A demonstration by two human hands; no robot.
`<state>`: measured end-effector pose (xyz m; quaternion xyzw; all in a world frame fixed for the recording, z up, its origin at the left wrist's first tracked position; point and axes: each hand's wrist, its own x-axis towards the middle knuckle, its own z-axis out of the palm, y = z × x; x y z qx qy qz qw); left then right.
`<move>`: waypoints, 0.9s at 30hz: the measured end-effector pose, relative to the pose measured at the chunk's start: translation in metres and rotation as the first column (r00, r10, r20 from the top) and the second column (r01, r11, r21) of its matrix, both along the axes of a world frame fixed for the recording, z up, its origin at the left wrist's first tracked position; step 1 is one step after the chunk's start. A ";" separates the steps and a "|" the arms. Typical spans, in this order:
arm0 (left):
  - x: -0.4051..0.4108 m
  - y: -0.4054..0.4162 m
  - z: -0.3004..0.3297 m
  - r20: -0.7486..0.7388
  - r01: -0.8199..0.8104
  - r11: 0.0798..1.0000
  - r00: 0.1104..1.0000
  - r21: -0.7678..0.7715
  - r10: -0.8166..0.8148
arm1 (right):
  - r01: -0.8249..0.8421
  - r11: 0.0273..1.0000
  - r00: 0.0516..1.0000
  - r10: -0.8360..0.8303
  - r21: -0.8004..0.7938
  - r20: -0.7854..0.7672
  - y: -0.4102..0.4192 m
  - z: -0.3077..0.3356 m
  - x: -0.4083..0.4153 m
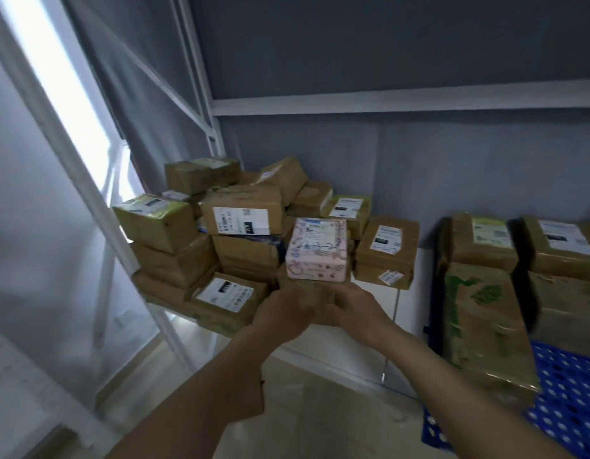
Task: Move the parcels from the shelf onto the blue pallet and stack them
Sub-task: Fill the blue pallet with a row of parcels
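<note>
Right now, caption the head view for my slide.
Both hands lift a brown parcel carrying a pink box off the shelf.

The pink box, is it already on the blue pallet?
No, the pink box sits on a brown parcel that both hands hold by the shelf, left of the blue pallet.

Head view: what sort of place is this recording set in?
Probably a parcel storeroom or small warehouse: taped brown parcels with shipping labels piled on a white metal shelf, and more boxes stacked on a blue pallet at the right.
</note>
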<state>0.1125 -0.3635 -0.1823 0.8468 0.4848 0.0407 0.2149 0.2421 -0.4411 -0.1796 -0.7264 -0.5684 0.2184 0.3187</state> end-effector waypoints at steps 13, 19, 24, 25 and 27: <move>-0.092 0.091 0.010 0.076 -0.099 0.994 0.993 0.053 0.095 | -0.102 0.989 0.993 0.107 -0.107 0.045 0.111 -0.008 -0.075; -0.122 0.145 0.000 0.149 -0.184 0.983 0.973 0.021 0.179 | -0.098 0.994 0.995 0.099 -0.048 0.023 0.164 -0.005 -0.104; -0.119 0.194 0.014 0.254 -0.183 0.983 0.952 0.019 0.173 | 0.191 0.949 0.976 -0.211 0.249 0.053 0.206 0.012 -0.092; -0.115 0.203 0.019 0.303 -0.183 0.983 0.938 0.017 0.170 | 0.254 0.932 0.962 -0.272 0.258 0.035 0.213 0.016 -0.085; -0.105 0.221 0.028 0.396 -0.186 0.982 0.903 0.015 0.165 | 0.351 0.912 0.935 -0.354 0.212 -0.027 0.227 0.025 -0.071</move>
